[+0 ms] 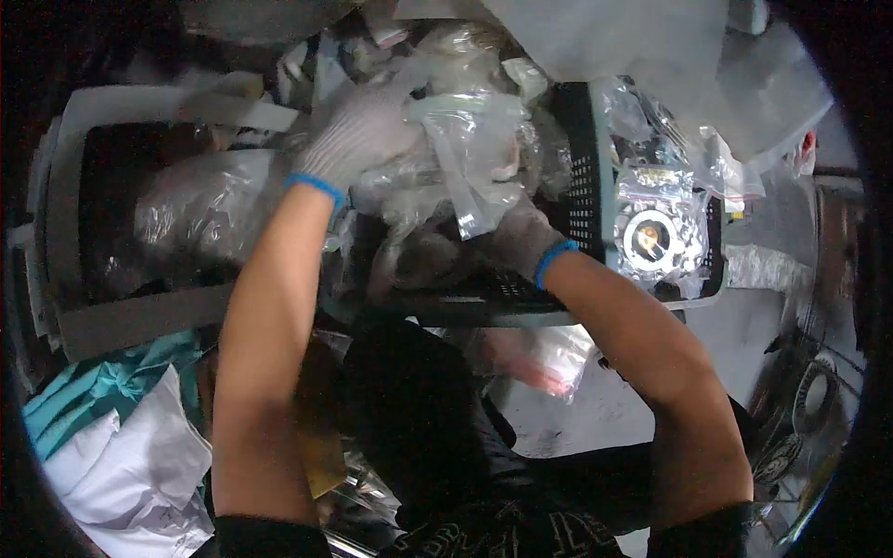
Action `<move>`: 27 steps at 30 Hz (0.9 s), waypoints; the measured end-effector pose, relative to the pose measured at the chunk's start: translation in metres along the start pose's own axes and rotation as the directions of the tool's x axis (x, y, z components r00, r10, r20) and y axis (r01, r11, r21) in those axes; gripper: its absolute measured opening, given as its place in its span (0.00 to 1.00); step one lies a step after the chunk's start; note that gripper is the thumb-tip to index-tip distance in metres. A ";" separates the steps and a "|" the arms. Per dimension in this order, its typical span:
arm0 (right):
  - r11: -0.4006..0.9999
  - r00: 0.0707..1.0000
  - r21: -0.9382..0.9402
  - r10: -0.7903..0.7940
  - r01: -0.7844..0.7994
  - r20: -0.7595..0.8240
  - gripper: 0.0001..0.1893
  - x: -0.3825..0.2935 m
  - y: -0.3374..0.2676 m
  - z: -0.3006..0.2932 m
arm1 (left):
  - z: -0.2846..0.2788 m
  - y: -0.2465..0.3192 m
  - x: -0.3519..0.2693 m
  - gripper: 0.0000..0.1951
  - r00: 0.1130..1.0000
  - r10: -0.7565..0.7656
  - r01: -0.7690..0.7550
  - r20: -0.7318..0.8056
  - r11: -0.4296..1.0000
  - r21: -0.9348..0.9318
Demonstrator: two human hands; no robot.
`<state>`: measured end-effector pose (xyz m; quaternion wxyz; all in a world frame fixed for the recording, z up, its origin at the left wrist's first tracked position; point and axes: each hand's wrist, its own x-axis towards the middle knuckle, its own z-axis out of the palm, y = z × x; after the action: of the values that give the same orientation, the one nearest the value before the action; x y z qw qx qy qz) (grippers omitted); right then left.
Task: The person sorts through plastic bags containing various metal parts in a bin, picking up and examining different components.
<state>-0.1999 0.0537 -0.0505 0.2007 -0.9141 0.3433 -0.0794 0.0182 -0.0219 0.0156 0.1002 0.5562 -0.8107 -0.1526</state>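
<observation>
Both hands wear whitish knitted gloves with blue cuffs. My left hand (373, 129) reaches over a heap of clear plastic bags in a dark plastic basket (481, 314); its fingertips are blurred among the bags. At the basket's near right part, my right hand (520, 234) is lower down, partly beneath a clear zip bag (464, 139) that hangs between the hands. Whether the fingers of either hand grip a bag cannot be told. More crumpled clear bags (418, 188) lie around and below both hands.
Right of the basket, a second basket (715, 293) holds bagged parts, among them a bag with a round metallic part (649, 240). A grey-edged box (139, 324) with plastic-wrapped items stands at left. White packages (139, 460) and teal plastic (111, 383) lie lower left. Grey sheeting (628, 56) hangs upper right.
</observation>
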 end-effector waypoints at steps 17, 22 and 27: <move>0.762 0.938 -0.590 -0.063 0.266 0.342 0.13 -0.004 0.071 -0.095 | 0.036 0.017 -0.072 0.13 0.911 0.202 -0.353 0.360 0.832 0.427; 0.991 0.991 0.043 0.124 -0.126 0.043 0.14 0.015 0.058 -0.107 | 0.009 0.061 -0.041 0.30 0.942 -0.046 0.026 0.331 0.998 0.064; 0.928 0.978 -0.330 0.202 -0.176 0.045 0.14 0.018 0.037 -0.108 | 0.068 0.092 -0.047 0.28 0.963 -0.048 -0.076 0.266 0.896 0.437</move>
<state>-0.2386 -0.0170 0.0321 0.0680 -0.8996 0.4300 0.0337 -0.0673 0.0616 -0.0146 -0.1395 0.5326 -0.8340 -0.0376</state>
